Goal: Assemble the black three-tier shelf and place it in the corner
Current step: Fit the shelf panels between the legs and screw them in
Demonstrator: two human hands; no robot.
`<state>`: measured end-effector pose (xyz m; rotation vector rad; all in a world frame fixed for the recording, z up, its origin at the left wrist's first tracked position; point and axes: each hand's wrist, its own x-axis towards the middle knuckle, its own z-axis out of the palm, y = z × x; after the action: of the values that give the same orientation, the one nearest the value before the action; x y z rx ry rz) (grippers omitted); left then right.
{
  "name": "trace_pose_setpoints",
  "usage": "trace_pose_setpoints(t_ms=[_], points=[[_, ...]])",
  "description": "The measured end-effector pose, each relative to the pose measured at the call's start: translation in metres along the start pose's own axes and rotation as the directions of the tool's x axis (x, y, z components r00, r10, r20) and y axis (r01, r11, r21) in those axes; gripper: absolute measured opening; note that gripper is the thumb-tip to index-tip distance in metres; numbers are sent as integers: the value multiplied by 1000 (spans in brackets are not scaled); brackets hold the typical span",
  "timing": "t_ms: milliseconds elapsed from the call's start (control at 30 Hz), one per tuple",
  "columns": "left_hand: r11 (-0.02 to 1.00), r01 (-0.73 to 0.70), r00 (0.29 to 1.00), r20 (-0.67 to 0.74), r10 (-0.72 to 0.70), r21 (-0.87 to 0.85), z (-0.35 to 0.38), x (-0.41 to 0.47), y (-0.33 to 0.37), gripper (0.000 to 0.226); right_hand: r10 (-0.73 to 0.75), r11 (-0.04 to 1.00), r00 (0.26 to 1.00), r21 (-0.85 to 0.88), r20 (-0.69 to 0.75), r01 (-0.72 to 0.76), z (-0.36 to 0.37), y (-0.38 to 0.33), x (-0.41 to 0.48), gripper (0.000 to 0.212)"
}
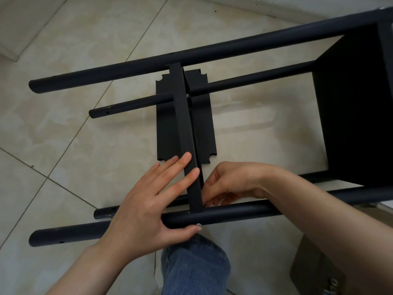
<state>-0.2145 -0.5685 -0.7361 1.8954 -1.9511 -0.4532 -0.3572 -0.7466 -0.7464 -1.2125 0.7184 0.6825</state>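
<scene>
The black shelf frame lies on its side on the tiled floor. Its long tubes run left to right, among them the far tube (191,54) and the near tube (244,211). One shelf panel (350,103) is fixed at the right end. A middle shelf panel (184,116) stands edge-on between the tubes. My left hand (148,201) lays straight fingers on this panel's near end, and its thumb presses a silver screw head (198,225) under the near tube. My right hand (231,184) curls its fingers behind the panel at that joint; what they hold is hidden.
A loose black panel (168,124) with notched corners lies flat on the floor under the frame. My knee in blue jeans (195,267) is just below the near tube. A brown cardboard box (314,267) sits at the bottom right. A pale wall base runs along the top.
</scene>
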Motion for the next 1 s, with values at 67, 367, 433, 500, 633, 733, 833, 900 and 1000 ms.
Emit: trace_pose_setpoints(t_ms=[67, 367, 433, 500, 633, 733, 833, 900, 1000], points=[[1000, -2, 1000, -3, 2, -1, 0, 0, 0, 92, 4, 1000, 1000, -5, -12, -4, 3, 0, 2, 7], [1000, 0, 1000, -7, 0, -9, 0, 1, 1, 91, -4, 1000, 1000, -26, 31, 5, -3, -3, -3, 12], [1000, 1, 1000, -9, -1, -7, 0, 1, 2, 90, 3, 999, 1000, -34, 28, -2, -2, -4, -3, 11], [1000, 1, 1000, -12, -1, -7, 0, 1, 2, 90, 4, 999, 1000, -46, 9, -3, 1, -4, 0, 11], [1000, 3, 1000, -12, -4, -11, 1, 0, 2, 90, 1, 999, 1000, -44, 10, -1, 5, -4, 2, 10], [1000, 0, 1000, -12, 0, -11, 0, 1, 2, 89, 1, 999, 1000, -33, 18, -1, 0, -4, -1, 10], [1000, -2, 1000, -12, 2, -15, 1, 1, 1, 89, 6, 999, 1000, -38, 7, -6, 0, -3, 0, 16], [1000, -4, 1000, -15, 4, -19, 1, 0, 1, 90, 13, 999, 1000, -44, -4, -13, 3, -3, 2, 11], [1000, 1, 1000, -21, -1, -22, 1, 0, 1, 90, 7, 999, 1000, -35, -1, -7, 6, -3, 4, 12]])
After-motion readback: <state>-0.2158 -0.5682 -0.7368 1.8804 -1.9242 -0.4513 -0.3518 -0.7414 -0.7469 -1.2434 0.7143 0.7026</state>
